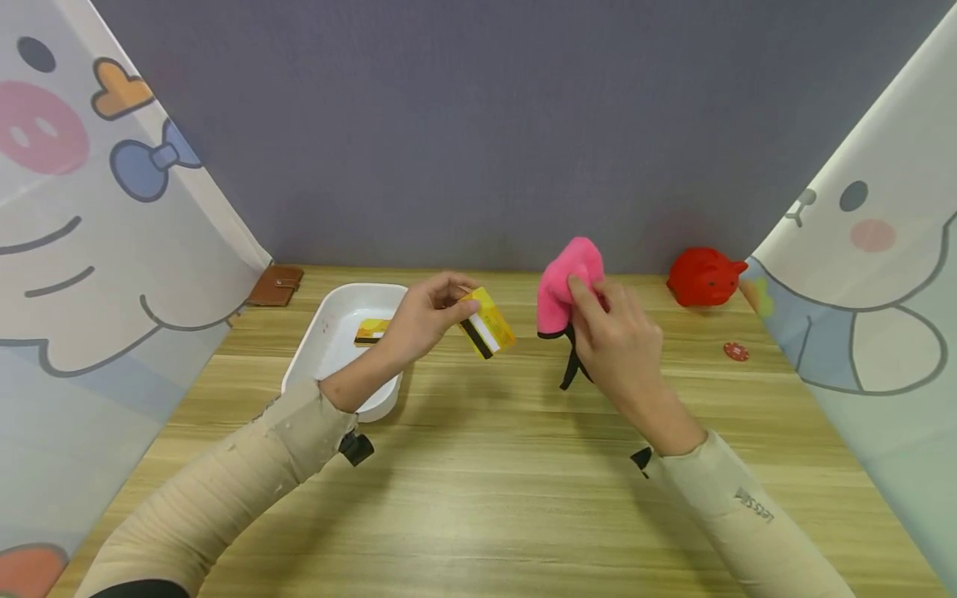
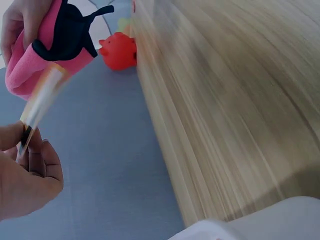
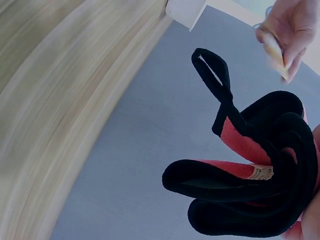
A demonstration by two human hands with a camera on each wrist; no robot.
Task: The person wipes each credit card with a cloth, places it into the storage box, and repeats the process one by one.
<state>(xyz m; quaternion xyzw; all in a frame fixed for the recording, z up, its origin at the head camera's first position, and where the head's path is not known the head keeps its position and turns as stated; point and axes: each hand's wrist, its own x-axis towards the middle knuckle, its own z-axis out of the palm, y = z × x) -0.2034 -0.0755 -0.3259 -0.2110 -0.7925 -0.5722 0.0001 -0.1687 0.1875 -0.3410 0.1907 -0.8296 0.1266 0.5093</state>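
My left hand [image 1: 434, 318] pinches a yellow bank card [image 1: 488, 322] with a black stripe and a white strip between thumb and fingers, raised over the table. In the left wrist view the card [image 2: 42, 100] is blurred and overlaps the pink cloth. My right hand [image 1: 617, 340] grips a bunched pink cloth [image 1: 562, 286] with black edging. From the right wrist view, its folded black underside, a small label [image 3: 262, 172] and a black hanging loop [image 3: 212, 75] show. The two hands are apart, the card left of the cloth. Another yellow card [image 1: 370, 332] lies in the white tray [image 1: 292, 365] below my left forearm.
A brown leather wallet [image 1: 275, 286] lies at the back left of the wooden table [image 1: 478, 498]. At the back right stands a red piggy bank [image 1: 704, 277], with a red poker chip [image 1: 736, 351] nearer me. A grey panel [image 1: 478, 133] rises behind the table.
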